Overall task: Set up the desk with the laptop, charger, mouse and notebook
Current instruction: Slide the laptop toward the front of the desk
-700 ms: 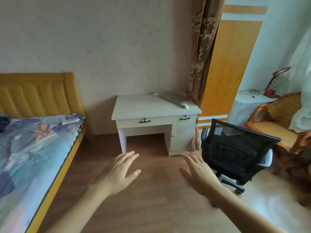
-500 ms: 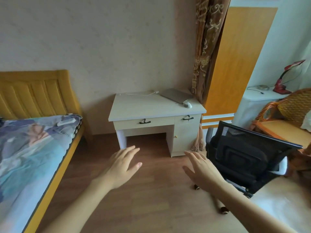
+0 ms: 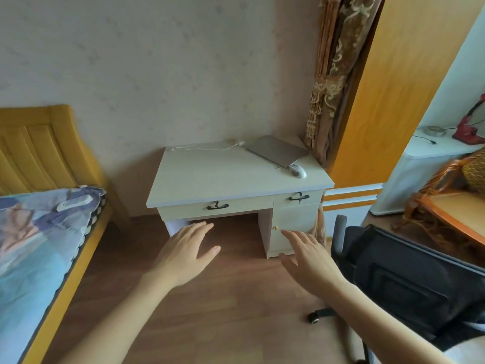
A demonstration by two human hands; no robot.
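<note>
A white desk [image 3: 223, 177] stands against the wall ahead. A closed grey laptop [image 3: 277, 150] lies at its back right corner. A white mouse [image 3: 298, 170] sits just in front of the laptop. A white charger cable [image 3: 210, 148] runs along the desk's back edge toward the laptop. No notebook is visible. My left hand [image 3: 185, 252] and my right hand [image 3: 309, 258] are stretched out in front of the desk, palms down, fingers apart, holding nothing.
A black office chair [image 3: 409, 282] stands close on the right. A bed [image 3: 39, 232] with a yellow headboard fills the left. A brown curtain [image 3: 336, 74] hangs beside the desk. A wicker chair [image 3: 451, 206] and a white cabinet with a red lamp [image 3: 469, 127] are far right.
The view has moved closer to the desk and tilted down. Both hands stay outstretched and empty, now overlapping the desk's lower front.
</note>
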